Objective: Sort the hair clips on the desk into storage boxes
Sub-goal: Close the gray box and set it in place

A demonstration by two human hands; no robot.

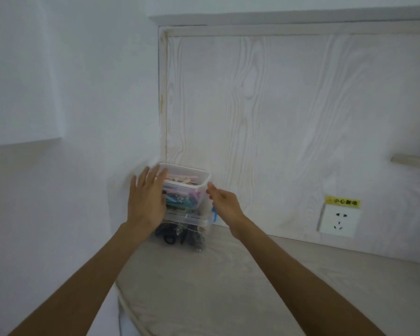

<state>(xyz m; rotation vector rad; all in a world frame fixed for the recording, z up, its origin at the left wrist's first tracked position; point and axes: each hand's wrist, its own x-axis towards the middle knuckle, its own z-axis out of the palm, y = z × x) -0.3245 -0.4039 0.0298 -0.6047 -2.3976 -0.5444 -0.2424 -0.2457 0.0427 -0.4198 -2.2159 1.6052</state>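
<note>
Storage boxes [187, 204] of clear plastic stand stacked one on another in the far left corner of the desk [228, 287], close against the white side wall [70, 117] and the pale wood-grain back panel [289, 117]. The top box [195, 177] has no lid on it, and pastel hair clips [184, 178] in pink, yellow and orange lie inside it. Below it, through the clear wall, teal and purple clips [182, 202] show, and the lowest box holds dark items [177, 235], probably black clips or hair ties, though the blur makes that hard to settle. A blue latch [214, 214] sticks out on the right side of the stack.

Both arms reach forward from the bottom of the view. The left hand [147, 202] lies flat against the left side of the stack, fingers straight and spread a little, their tips reaching the rim of the top box. The right hand [224, 203] sits at the right side, its thumb and forefinger pinched on the rim corner of the top box while the other fingers curl beneath.

On the back panel, well to the right of the boxes, is a white wall socket [338, 220] with a yellow warning label [342, 202] just above it. A wooden ledge [412, 161] juts in at the right edge.
</note>
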